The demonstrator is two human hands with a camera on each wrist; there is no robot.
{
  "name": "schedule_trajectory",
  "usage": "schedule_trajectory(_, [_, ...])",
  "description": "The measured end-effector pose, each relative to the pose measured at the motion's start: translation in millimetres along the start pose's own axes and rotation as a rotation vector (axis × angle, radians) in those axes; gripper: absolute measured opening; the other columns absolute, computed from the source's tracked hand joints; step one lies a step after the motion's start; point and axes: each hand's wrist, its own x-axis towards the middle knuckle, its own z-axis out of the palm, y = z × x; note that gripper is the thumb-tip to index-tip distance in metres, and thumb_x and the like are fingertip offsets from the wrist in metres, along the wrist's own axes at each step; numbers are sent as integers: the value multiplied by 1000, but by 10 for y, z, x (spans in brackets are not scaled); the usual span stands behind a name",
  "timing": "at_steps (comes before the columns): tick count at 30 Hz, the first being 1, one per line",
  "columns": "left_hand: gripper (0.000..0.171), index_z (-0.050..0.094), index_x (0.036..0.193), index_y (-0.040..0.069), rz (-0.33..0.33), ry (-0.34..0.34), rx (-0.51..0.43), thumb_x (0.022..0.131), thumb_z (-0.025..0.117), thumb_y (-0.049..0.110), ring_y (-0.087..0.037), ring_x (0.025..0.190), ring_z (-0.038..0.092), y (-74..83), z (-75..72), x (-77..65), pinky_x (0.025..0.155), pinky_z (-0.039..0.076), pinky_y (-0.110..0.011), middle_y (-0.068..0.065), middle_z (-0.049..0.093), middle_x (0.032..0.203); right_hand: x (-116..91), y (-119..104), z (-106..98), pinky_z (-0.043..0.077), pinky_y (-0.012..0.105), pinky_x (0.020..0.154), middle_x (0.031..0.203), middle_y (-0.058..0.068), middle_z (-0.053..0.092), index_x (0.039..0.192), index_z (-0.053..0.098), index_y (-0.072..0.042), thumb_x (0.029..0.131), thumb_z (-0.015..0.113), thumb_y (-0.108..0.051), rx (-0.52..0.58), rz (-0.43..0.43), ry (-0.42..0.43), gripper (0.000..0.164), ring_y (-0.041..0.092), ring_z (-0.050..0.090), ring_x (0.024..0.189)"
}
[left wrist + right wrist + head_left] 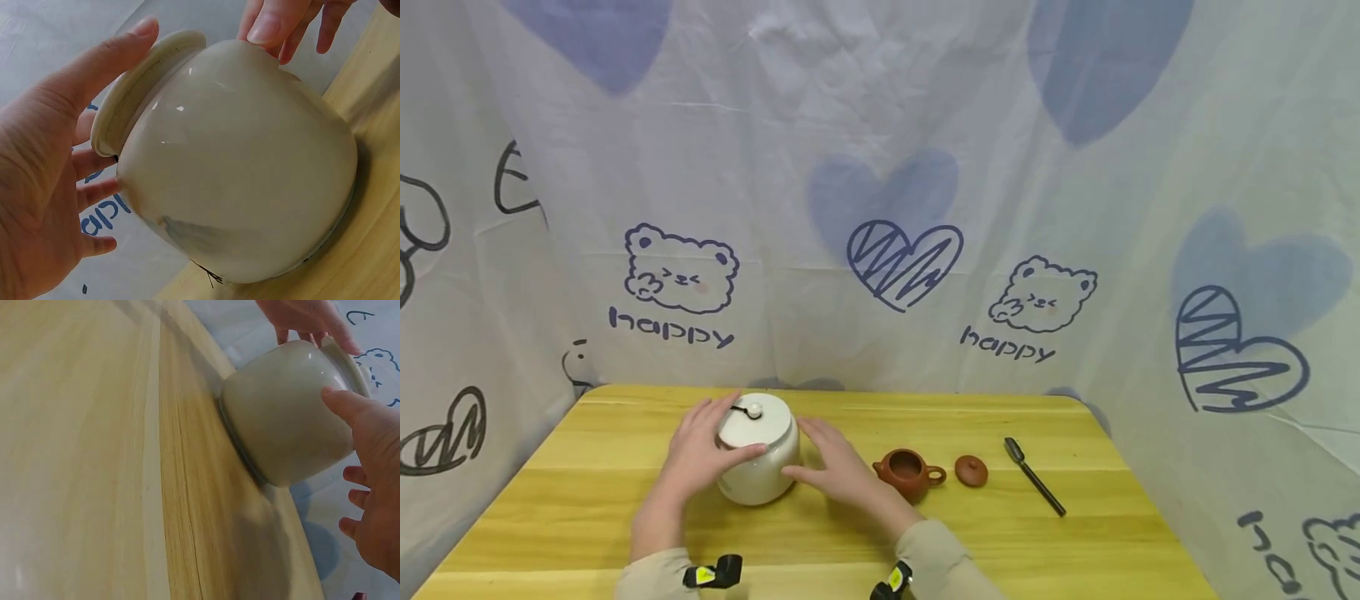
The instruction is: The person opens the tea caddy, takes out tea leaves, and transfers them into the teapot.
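A white lidded jar point(762, 477) stands upright on the wooden table, its round white lid point(748, 430) seated on top. The lid bears a small knob point(755, 410) with a dark cord around it. My left hand point(698, 450) grips the lid from the left, thumb along the near rim and fingers spread round the far left side. From the right, my right hand point(842, 473) rests against the jar's body; its thumb point(340, 403) touches the side and the other fingers are extended. The left wrist view shows the jar's glossy side point(244, 156) between both hands.
Right of the jar is a small brown teapot point(906, 473), uncovered, partly behind my right forearm. Its brown lid point(972, 471) lies beside it. Farther right lies a dark long-handled tool point(1034, 477). A printed white curtain point(790, 333) surrounds the table point(587, 500).
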Motion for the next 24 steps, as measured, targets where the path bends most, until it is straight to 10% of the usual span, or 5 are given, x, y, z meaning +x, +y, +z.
schedule_trajectory(24, [101,42,146,9,14,71,65,69,75,66,-44,131,35,-10,160,31,110,25,-66,-24,43,144,125,-61,23,31,50,119,160,4,31,157,20,-19,90,58,-59,-56,-2,-20,87,25,28,149])
